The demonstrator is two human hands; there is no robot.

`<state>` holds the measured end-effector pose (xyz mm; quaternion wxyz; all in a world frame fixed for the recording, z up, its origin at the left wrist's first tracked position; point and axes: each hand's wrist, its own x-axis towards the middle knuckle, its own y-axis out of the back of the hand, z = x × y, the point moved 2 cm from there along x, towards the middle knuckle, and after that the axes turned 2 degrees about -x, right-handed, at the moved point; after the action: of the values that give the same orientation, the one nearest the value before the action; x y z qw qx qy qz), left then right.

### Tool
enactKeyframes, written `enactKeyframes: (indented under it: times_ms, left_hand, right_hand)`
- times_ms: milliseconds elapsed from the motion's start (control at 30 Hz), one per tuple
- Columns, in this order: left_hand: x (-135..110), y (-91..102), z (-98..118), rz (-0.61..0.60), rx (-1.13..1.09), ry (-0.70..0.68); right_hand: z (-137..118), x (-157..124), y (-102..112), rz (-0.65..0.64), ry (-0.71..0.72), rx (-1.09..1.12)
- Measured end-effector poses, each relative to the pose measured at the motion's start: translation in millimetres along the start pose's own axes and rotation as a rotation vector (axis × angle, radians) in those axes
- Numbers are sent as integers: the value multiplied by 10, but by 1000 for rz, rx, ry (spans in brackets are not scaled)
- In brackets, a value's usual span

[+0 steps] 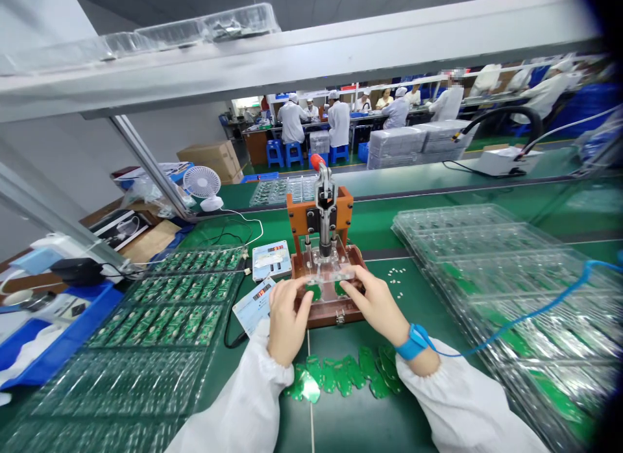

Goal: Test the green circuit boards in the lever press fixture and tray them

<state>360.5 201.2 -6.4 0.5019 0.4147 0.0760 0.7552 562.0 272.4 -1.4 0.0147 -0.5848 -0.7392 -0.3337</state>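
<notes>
My left hand (pixel 286 315) and my right hand (pixel 374 301) rest on the brown base of an orange lever press fixture (pixel 321 245) with a red-knobbed handle. Fingers of both hands press against small green circuit boards (pixel 315 291) under the fixture's clear plate. My right wrist wears a blue strap (pixel 413 341) with a blue cord. A row of loose green boards (pixel 345 374) lies on the green mat just below my hands.
Clear trays of green boards (pixel 165 310) spread to the left, stacked clear trays (pixel 511 278) to the right. Two small counters (pixel 270 259) sit left of the fixture. A white fan (pixel 202 183), cardboard box and blue bin (pixel 63 336) stand left. Workers in white sit far behind.
</notes>
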Motion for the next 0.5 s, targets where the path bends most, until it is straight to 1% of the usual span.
enactKeyframes:
  times_ms: [133, 200, 267, 367, 433, 500]
  left_hand:
    - [-209, 90, -45, 82, -13, 60]
    - [-316, 84, -67, 65, -14, 74]
    - [-389, 59, -49, 34, -2, -10]
    - [-449, 33, 42, 17, 32, -213]
    - [-482, 28, 107, -13, 28, -327]
    - [-520, 30, 155, -69, 4, -369]
  right_hand:
    - [-92, -195, 35, -28, -131, 180]
    - [-147, -283, 0, -84, -166, 263]
    - [-172, -344, -62, -139, -198, 336]
    - [-155, -431, -131, -179, -254, 409]
    - [-162, -529, -117, -179, -288, 423]
    - [-229, -673, -31, -163, -321, 410]
